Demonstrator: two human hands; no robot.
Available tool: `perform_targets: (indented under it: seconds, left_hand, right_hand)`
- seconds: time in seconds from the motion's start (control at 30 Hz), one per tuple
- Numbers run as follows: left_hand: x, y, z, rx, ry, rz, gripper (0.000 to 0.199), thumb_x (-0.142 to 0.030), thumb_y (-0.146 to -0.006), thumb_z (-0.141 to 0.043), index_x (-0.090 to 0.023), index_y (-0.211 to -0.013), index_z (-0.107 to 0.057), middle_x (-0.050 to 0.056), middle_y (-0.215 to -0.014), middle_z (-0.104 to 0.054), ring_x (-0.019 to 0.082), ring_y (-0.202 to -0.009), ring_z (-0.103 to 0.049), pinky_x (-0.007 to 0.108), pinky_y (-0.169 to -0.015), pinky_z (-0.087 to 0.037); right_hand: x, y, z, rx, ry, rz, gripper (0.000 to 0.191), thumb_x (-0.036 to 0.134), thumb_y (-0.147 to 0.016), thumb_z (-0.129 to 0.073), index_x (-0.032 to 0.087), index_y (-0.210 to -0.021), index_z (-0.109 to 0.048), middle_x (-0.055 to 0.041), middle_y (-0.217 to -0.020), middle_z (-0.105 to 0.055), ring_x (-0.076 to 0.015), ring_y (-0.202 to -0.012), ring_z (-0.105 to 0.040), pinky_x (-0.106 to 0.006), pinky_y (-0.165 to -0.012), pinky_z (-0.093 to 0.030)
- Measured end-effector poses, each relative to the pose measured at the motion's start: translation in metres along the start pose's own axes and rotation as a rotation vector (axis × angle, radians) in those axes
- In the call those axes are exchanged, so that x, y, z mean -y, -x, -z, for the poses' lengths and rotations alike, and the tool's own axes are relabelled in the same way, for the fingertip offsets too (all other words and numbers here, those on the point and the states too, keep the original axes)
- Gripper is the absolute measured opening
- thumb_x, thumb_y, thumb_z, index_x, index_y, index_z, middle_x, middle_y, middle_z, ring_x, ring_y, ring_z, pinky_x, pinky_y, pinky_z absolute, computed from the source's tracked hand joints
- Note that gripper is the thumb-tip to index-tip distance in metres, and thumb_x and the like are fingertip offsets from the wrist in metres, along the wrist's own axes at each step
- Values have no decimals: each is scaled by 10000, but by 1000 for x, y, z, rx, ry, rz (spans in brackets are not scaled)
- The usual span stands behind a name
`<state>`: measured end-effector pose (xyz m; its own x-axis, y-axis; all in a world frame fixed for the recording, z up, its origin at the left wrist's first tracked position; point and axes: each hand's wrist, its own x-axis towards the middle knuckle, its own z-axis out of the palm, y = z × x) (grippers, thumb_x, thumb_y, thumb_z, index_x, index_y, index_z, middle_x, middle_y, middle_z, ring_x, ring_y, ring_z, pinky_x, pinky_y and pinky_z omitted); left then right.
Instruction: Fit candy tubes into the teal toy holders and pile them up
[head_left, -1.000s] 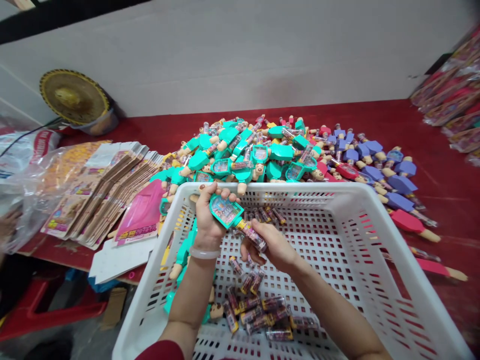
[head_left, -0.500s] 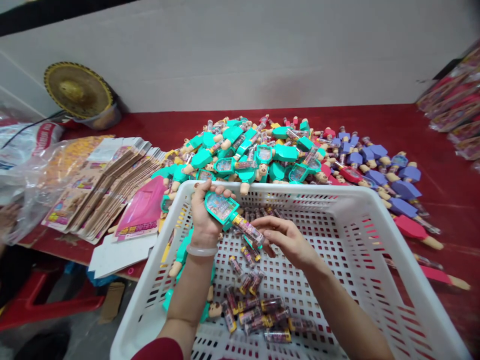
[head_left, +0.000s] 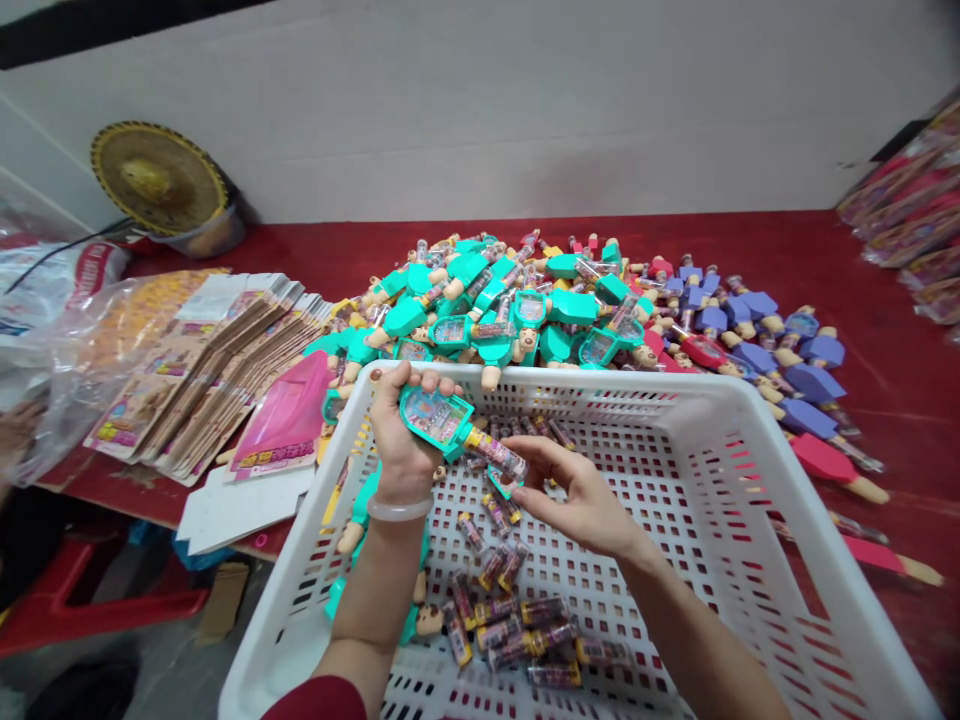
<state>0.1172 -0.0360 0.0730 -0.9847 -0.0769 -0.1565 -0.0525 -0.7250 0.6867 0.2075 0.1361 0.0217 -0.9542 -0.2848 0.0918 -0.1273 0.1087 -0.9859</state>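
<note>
My left hand point(head_left: 407, 425) is closed around a teal paddle-shaped toy point(head_left: 436, 418) with a clear printed window, held above the basket. A small clear tube with a printed label point(head_left: 496, 452) sticks out of the toy's lower end. My right hand point(head_left: 574, 490) curls its fingers and thumb round the free end of this tube. Below lie several loose labelled tubes point(head_left: 517, 632) on the floor of the white plastic basket point(head_left: 720, 520). More teal toys point(head_left: 364, 500) with tan ends rest along the basket's left side, partly hidden by my left forearm.
Behind the basket, a heap of teal toys point(head_left: 450, 300) runs into purple ones point(head_left: 814, 380) and red ones point(head_left: 825, 462) on the red table point(head_left: 885, 400). Stacked printed cards point(head_left: 202, 370) and a pink package point(head_left: 285, 410) lie left. A red stool point(head_left: 127, 605) stands below.
My left hand has moved slightly left with the teal toy. My right hand has shifted left as well, its fingers now further round the tube's end.
</note>
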Motion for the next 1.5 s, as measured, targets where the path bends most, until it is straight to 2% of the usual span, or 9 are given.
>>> perform_targets:
  seconds: [0.13,0.23,0.4,0.53,0.87,1.03,1.2,1.37,1.5]
  left_hand:
    - [1,6,-1,140,57,-100,218,-219,-822,-542,-171,-619,-479,-30,-580,-483,100,-568,-556,269,-664,-533]
    - [3,9,-1,139,42,-124,207,-221,-818,-549,-170,-626,-490,-30,-585,-480,105,-577,-560,279,-655,-532]
    - [4,10,-2,117,55,-107,211,-238,-805,-558,-173,-625,-469,-34,-580,-471,105,-568,-550,288,-649,-525]
    - [4,11,-4,125,94,-72,220,-241,-812,-543,-173,-619,-463,-35,-570,-465,103,-554,-536,287,-636,-517]
    - [7,14,-6,119,104,-30,230,-250,-812,-546,-175,-608,-469,-34,-567,-460,110,-557,-538,284,-637,-504]
    - [9,13,-5,138,101,-11,231,-254,-812,-529,-178,-605,-461,-34,-567,-450,107,-551,-525,278,-631,-496]
    - [9,13,-5,175,78,-26,230,-242,-815,-503,-175,-597,-469,-32,-559,-443,110,-547,-513,280,-620,-488]
    - [5,16,-7,261,64,2,244,-236,-818,-489,-169,-584,-475,-25,-545,-426,113,-536,-509,276,-604,-482]
    - [-1,16,-8,304,62,46,250,-233,-819,-483,-169,-578,-462,-26,-534,-408,111,-515,-500,267,-579,-481]
  right_hand:
    - [-6,-1,-11,-157,287,89,467,281,-833,-646,221,-1275,-508,-2,-832,-610,-122,-657,-523,-261,-631,-447]
    - [-14,-2,-18,-286,311,172,380,284,-862,-626,201,-1215,-514,-40,-965,-636,-121,-679,-551,-253,-632,-466]
    - [-15,0,-22,-415,483,350,275,284,-868,-640,173,-1110,-572,-32,-844,-663,-123,-621,-567,-260,-610,-466]
    - [-10,4,-24,-467,514,396,286,277,-854,-657,158,-1103,-583,-26,-782,-665,-115,-547,-546,-262,-548,-443]
    - [-12,8,-29,-417,202,105,217,309,-845,-641,197,-1025,-598,40,-599,-506,-108,-485,-426,-247,-452,-319]
    - [-6,6,-29,-345,-126,-79,212,379,-846,-630,184,-915,-581,54,-583,-452,-85,-489,-365,-221,-442,-275]
    - [-7,1,-30,-253,-468,-170,282,443,-837,-629,179,-835,-532,83,-523,-392,-58,-436,-283,-195,-402,-208]
    - [-10,2,-36,-101,-756,-260,353,503,-876,-557,192,-739,-462,109,-412,-341,-42,-353,-201,-179,-359,-158]
    - [-8,2,-37,73,-845,-331,420,547,-918,-450,158,-779,-531,111,-370,-320,-44,-314,-167,-187,-335,-172]
